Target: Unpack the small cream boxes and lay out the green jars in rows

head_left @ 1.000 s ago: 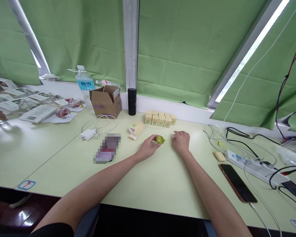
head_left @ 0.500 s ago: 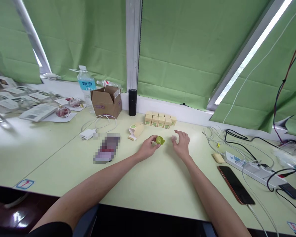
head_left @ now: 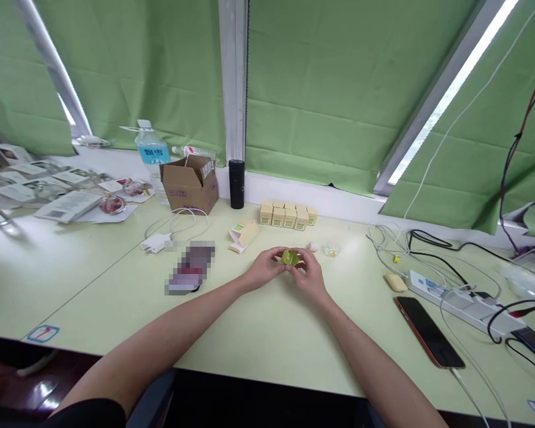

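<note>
Between both hands is a small olive-green cup-like piece (head_left: 289, 257), its hollow side facing me. My left hand (head_left: 267, 267) grips it from the left with thumb and fingers. From the right, my right hand (head_left: 309, 273) has its thumb and fingertips closed on the same piece. Just beyond the right fingers lies a small pale pinkish object (head_left: 312, 246), too small to name. A clear little plastic piece (head_left: 331, 249) with something yellow in it rests to its right on the table.
Small cream boxes (head_left: 289, 215) stand in rows behind the hands, with an opened cream box (head_left: 243, 236) nearer left. A black flask (head_left: 237, 184) and cardboard carton (head_left: 189, 185) are farther back. A phone (head_left: 429, 331), power strip (head_left: 466, 306) and cables lie right.
My right hand has moved left onto the green piece and let go of the pinkish object, which now lies on the table. The clear piece has come into sight.
</note>
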Demonstrator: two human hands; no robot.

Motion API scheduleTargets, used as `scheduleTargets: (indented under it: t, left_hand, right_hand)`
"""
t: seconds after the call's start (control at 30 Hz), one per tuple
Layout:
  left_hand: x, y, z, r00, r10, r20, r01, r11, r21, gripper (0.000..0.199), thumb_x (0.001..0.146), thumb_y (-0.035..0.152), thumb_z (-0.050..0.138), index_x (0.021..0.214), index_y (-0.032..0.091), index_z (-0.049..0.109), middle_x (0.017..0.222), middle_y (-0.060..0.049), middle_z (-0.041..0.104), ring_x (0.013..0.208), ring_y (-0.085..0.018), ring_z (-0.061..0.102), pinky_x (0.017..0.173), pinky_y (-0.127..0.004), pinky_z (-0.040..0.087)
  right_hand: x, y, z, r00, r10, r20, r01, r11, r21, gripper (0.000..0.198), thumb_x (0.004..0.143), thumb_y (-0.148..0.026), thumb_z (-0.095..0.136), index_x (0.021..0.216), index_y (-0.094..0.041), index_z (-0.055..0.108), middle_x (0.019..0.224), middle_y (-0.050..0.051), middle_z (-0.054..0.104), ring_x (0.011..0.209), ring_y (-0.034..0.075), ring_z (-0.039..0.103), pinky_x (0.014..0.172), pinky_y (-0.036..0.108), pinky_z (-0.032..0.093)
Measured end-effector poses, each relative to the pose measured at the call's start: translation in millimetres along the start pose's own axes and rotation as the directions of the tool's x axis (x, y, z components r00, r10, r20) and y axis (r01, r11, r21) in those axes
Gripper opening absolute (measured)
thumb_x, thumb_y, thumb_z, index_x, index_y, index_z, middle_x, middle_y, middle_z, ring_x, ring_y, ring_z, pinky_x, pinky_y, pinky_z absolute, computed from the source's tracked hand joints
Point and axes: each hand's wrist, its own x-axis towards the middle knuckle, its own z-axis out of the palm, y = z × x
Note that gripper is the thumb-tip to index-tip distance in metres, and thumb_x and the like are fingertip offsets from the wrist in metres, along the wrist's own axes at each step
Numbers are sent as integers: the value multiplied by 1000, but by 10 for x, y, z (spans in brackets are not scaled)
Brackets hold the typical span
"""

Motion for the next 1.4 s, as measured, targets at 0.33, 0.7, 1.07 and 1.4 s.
scheduleTargets:
  t: [0.33,0.7,1.07,1.4]
  left_hand:
    - [55,-62,-47,987,-161,-16,141,907,-397,42,75,50,84,89,13,70,79,-6,71,71,-16,66,72,-30,52]
    - [41,-79,-19,976,-203,75,211,824,-526,44,66,46,92,77,12,67,72,-4,69,65,-12,62,68,-27,47]
    - [35,-92,-18,970,-240,51,228,808,-544,46,63,47,94,75,13,66,73,-3,70,67,-12,63,72,-27,48]
    - [26,-53,5,979,-204,23,181,806,-563,38,71,41,88,88,13,69,85,-7,71,75,-15,65,75,-31,50]
  right_hand:
    - [-32,7,-26,996,-87,-14,88,996,32,34,89,-30,66,123,-27,62,122,10,60,108,24,64,84,39,61]
    - [-68,-76,-10,994,-113,4,113,993,42,33,89,-28,67,122,-28,65,115,9,60,106,24,64,86,40,61]
    - [-72,-45,33,999,-47,0,47,999,25,35,85,-34,71,119,-27,67,104,7,58,98,24,65,86,42,63]
    - [-39,48,4,999,23,-33,-21,997,73,37,84,-34,70,120,-26,64,118,9,64,104,24,67,88,42,62]
